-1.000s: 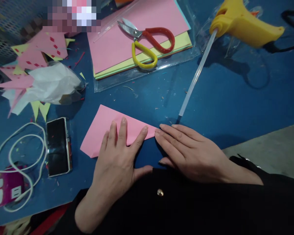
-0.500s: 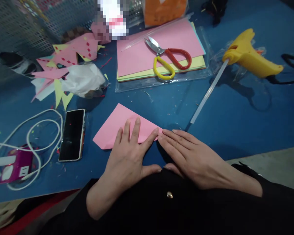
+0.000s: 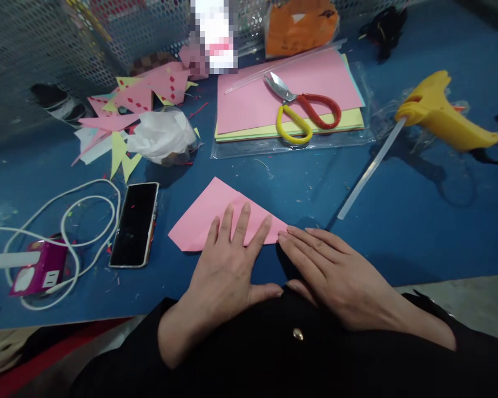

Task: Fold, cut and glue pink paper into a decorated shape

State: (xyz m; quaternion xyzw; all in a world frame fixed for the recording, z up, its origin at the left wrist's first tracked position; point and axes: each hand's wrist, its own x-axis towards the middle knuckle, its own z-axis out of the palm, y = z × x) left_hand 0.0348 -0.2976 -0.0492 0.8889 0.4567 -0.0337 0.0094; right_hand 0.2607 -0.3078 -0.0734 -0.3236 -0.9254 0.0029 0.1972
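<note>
A folded pink sheet of paper (image 3: pixel 209 213) lies on the blue table in front of me, narrowing to a point at its right end. My left hand (image 3: pixel 228 262) rests on it with the fingers spread, pressing its lower middle; the thumb lies off the paper. At the narrow right tip, my right hand (image 3: pixel 330 271) touches the paper with fingertips stretched out side by side. Neither hand grasps anything.
Beyond the paper, red-and-yellow-handled scissors (image 3: pixel 301 108) lie on a stack of coloured paper (image 3: pixel 249 105). A yellow glue gun (image 3: pixel 435 113) with a glue stick is at right. At left are a phone (image 3: pixel 135 224), a white cable (image 3: pixel 118 210), a purple box (image 3: pixel 45 265) and paper scraps (image 3: pixel 133 99).
The whole view has shifted, so things appear further right. My left index fingertip has drawn back from the right tip of the paper; the right hand stays at that tip.
</note>
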